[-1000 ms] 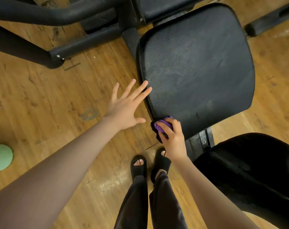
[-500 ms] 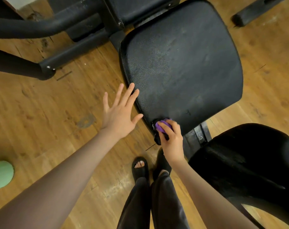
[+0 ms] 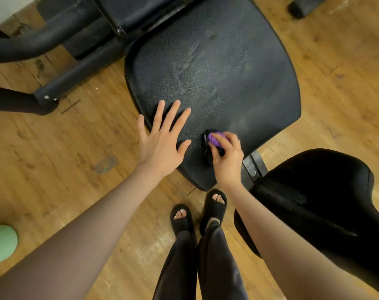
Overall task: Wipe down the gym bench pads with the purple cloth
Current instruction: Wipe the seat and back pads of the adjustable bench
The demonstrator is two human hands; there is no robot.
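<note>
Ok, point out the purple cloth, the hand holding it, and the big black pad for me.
purple cloth (image 3: 214,139), head view, on the bunched purple part showing above the fingers.
right hand (image 3: 227,161), head view, on the back of the hand.
bench pad (image 3: 216,72), head view, on its bare top surface.

The right hand (image 3: 226,160) grips a bunched purple cloth (image 3: 214,140) against the near edge of the black bench pad (image 3: 223,68), while the left hand (image 3: 162,139) lies with fingers spread flat on the pad beside it, above a wooden floor (image 3: 54,159)
</note>
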